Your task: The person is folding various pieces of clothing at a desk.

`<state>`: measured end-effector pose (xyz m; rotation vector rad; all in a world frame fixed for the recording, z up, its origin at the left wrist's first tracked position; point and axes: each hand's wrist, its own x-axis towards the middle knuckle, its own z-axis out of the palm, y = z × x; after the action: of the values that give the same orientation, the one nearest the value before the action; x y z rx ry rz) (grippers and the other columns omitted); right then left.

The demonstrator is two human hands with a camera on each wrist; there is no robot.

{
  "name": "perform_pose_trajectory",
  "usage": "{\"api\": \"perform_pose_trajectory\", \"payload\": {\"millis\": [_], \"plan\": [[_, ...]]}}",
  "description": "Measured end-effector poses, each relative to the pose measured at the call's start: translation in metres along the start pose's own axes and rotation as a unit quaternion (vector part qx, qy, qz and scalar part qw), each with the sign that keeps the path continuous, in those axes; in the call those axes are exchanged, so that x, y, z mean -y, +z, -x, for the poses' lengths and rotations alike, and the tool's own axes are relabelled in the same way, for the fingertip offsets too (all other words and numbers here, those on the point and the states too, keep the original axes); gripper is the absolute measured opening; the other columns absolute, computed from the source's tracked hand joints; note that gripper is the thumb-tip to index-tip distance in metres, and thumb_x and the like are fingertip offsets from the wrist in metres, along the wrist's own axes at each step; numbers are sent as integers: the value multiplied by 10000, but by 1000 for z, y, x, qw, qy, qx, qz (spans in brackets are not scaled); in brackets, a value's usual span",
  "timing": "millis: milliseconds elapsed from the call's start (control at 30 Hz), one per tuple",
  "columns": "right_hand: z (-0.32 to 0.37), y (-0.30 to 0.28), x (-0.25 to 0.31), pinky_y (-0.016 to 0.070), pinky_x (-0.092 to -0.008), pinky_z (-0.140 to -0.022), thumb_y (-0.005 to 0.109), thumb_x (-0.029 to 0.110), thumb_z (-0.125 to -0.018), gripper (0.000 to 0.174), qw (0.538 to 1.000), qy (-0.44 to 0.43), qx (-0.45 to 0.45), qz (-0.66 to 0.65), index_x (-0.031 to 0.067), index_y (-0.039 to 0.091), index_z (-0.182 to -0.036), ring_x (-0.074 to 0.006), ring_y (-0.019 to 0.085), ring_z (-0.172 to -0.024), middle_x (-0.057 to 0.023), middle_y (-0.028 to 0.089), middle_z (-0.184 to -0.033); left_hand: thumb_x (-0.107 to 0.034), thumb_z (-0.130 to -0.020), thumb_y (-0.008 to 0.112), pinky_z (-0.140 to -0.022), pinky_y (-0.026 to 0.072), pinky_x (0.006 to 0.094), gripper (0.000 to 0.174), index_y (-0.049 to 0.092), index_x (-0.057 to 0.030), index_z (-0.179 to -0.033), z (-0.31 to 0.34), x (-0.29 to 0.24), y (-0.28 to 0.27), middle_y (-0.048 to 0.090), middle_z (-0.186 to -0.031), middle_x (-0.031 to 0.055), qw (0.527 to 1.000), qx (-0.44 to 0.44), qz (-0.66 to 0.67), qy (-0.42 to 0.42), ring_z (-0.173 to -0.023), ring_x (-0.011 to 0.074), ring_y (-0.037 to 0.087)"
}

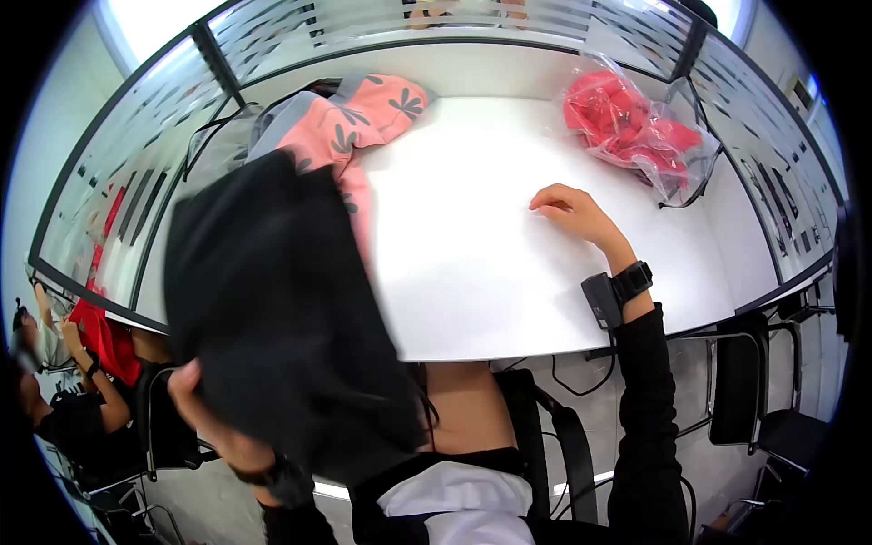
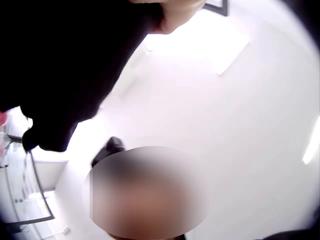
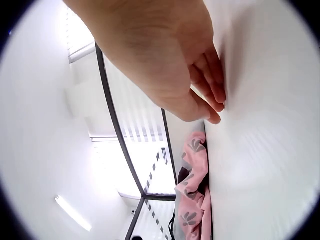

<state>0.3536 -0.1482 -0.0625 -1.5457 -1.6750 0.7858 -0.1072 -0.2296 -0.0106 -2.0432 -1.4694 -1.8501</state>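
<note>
A folded black cloth garment (image 1: 282, 318) is raised at the left of the head view, partly over the table's front edge and blurred. My left hand (image 1: 218, 422) grips it at its lower left side, the thumb outside and the other fingers hidden behind the fabric. In the left wrist view the dark cloth (image 2: 65, 65) fills the upper left, with part of the hand (image 2: 180, 15) at its edge. My right hand (image 1: 577, 215) is low over the white table (image 1: 472, 227), fingers loosely bent and nothing in them. Its fingertips (image 3: 215, 119) are right at the tabletop in the right wrist view.
A pink cloth with grey leaf shapes (image 1: 381, 113) lies at the back left, near clear plastic. Clear plastic bags with red cloth (image 1: 627, 127) lie at the back right. Framed partitions (image 1: 454, 41) enclose the table. Another person (image 1: 82, 409) sits far left.
</note>
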Motion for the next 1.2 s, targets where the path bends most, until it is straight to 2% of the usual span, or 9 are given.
{"api": "perform_pose_trajectory", "payload": {"millis": [200, 367, 433, 500, 567, 633, 767, 900, 1200], "plan": [[4, 8, -1, 441, -247, -803, 546, 22, -797, 99, 1000, -28, -5, -11, 16, 605, -876, -129, 559, -866, -44, 571, -915, -74, -776, 516, -846, 434, 348, 354, 457, 7, -1116, -2, 18, -98, 448, -1087, 153, 946, -267, -173, -65, -1019, 278, 467], [1, 14, 0, 438, -254, -808, 530, 8, -793, 95, 999, -38, 0, -18, 10, 599, -859, -132, 552, -865, -44, 560, -910, -55, -722, 620, -902, 403, 396, 384, 529, -19, -1094, -96, 145, -142, 470, -1157, 233, 676, -502, -540, 10, -1073, 334, 486], [3, 13, 3, 431, -250, -790, 512, -7, -796, 101, 999, -35, -1, -29, 11, 592, -856, -127, 530, -860, -40, 547, -910, -86, -721, 632, -898, 395, 366, 369, 538, 5, -1066, -113, 194, -153, 502, -1146, 204, 786, -270, -547, 100, -1063, 292, 503], [4, 11, 5, 430, -252, -784, 510, -10, -795, 103, 999, -35, -4, -15, 13, 592, -854, -129, 528, -859, -40, 546, -907, -71, -725, 608, -885, 392, 356, 352, 533, 32, -1053, -124, 236, -144, 533, -1120, 201, 947, 16, -316, -58, -1034, 308, 520], [3, 14, 4, 429, -252, -779, 510, -13, -795, 104, 999, -35, -3, -5, 14, 591, -853, -130, 526, -858, -40, 545, -904, -32, -695, 611, -844, 415, 350, 349, 528, 47, -1024, -122, 285, -126, 561, -1058, 230, 933, 244, -256, 71, -953, 354, 548], [2, 13, 4, 427, -252, -776, 510, -14, -795, 103, 999, -34, -2, 5, 14, 590, -853, -132, 525, -855, -41, 543, -900, 17, -686, 577, -802, 433, 359, 309, 541, 57, -990, -113, 304, -119, 588, -937, 241, 902, 355, -237, -59, -906, 386, 564], [5, 12, 5, 428, -250, -768, 512, -16, -795, 96, 999, -43, 5, -6, 11, 589, -846, -130, 524, -843, -41, 541, -888, 26, -735, 543, -795, 446, 322, 239, 546, 56, -972, -105, 300, -118, 595, -940, 157, 979, -34, -197, -50, -863, 278, 578], [1, 16, 1, 432, -246, -724, 525, 0, -782, 86, 998, -60, -11, 2, 23, 594, -827, -127, 529, -775, -41, 556, -853, 50, -810, 476, -850, 432, 325, 121, 516, 31, -923, -103, 190, -89, 547, -1015, 137, 915, -279, -276, 91, -924, 234, 544], [0, 18, 0, 408, -231, -660, 534, 12, -782, 72, 997, -57, -22, 41, 31, 589, -824, -104, 505, -731, -22, 562, -808, -225, -735, 653, -865, 414, 388, 508, 445, 29, -1122, -145, 152, 144, 522, -1084, 207, 946, 251, -198, 50, -1017, 345, 508]]}}
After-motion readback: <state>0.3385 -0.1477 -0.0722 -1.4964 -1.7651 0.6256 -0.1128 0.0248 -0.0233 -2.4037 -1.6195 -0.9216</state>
